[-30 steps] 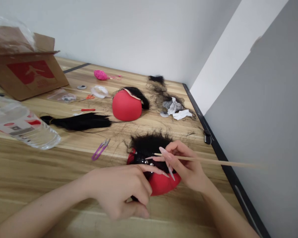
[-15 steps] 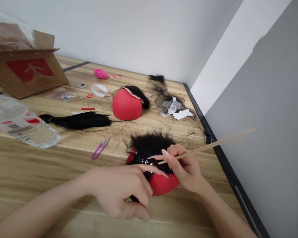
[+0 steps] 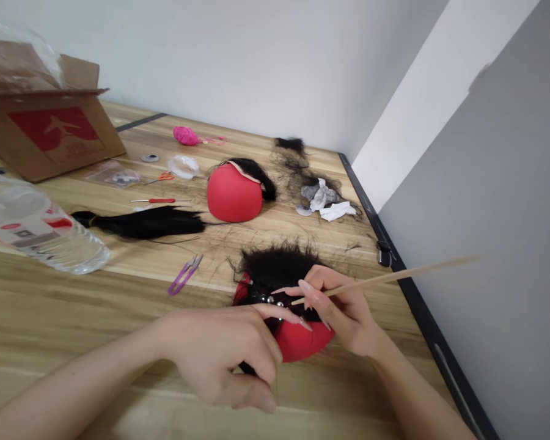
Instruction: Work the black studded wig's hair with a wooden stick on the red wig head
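Note:
In the head view, a black hairpiece (image 3: 275, 263) lies over a red dome-shaped form (image 3: 305, 343) near the front of the table. Several shiny, pearl-headed pins (image 3: 270, 300) stand out of it. My left hand (image 3: 231, 348) rests on its near side, index finger stretched across toward the red surface, with the other fingers and thumb curled at the edge over some black hair. Between the thumb and fingers of my right hand (image 3: 337, 305) is a thin wooden stick (image 3: 394, 275), slanting up to the right. Its lower tip is at the hairpiece beside the pins.
Behind stands another red dome (image 3: 233, 194) with black hair. To the left are purple thread snips (image 3: 183, 278), a hair bundle (image 3: 151, 222), a water bottle (image 3: 46, 226), a red-handled hook tool (image 3: 162, 200) and a cardboard box (image 3: 50, 134). Crumpled tissue (image 3: 323, 195) lies back right.
The upper end of the wooden stick has dipped and swung slightly right as my right hand tilted. My left hand and the hairpiece stay nearly in place.

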`<state>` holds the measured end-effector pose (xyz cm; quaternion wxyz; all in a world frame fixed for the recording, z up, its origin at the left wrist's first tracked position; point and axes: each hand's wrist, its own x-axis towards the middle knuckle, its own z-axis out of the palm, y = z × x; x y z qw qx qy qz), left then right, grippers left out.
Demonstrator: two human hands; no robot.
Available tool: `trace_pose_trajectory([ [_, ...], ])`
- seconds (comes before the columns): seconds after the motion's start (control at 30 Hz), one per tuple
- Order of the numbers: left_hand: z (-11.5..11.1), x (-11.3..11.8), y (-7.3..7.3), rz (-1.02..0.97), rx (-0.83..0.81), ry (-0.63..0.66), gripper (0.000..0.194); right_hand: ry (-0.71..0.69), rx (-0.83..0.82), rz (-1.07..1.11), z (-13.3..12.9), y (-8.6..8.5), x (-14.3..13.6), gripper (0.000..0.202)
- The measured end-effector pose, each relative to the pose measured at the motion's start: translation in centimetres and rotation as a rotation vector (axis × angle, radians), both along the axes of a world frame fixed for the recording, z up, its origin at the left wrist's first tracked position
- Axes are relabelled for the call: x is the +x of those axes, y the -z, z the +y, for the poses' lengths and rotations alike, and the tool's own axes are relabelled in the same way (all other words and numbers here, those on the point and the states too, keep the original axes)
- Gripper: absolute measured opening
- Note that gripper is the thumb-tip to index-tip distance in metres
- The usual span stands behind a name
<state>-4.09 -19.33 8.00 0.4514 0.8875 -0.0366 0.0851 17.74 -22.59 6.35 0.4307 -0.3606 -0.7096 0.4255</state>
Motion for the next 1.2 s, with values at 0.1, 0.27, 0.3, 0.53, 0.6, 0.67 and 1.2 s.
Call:
trace_pose_trajectory([
  [0.1,0.02,0.00,-0.04,-0.002,-0.001,0.011,0.036,0.017,0.039,-0.004,0.08,0.09,-0.09,0.030],
  [0.27,0.06,0.03,-0.08,0.021,-0.003,0.022,0.037,0.040,0.078,-0.062,0.05,-0.26,-0.39,0.027],
  [0.3,0.05,0.04,-0.09,0.023,-0.001,0.022,0.037,0.042,0.074,-0.068,0.01,-0.30,-0.43,0.026],
  [0.53,0.02,0.09,-0.05,-0.021,0.009,0.015,0.035,0.038,0.082,-0.067,-0.11,-0.17,-0.44,0.026],
  [0.6,0.05,0.12,-0.03,-0.034,0.001,0.006,0.035,0.038,0.103,-0.080,-0.07,-0.20,-0.39,0.026],
  [0.67,0.07,0.13,-0.03,-0.027,-0.007,0.011,0.035,0.038,0.116,-0.088,-0.03,-0.25,-0.35,0.026],
  [1.2,-0.09,0.13,-0.01,0.018,-0.017,0.018,0.038,0.012,0.138,-0.098,-0.04,-0.10,-0.15,0.025],
])
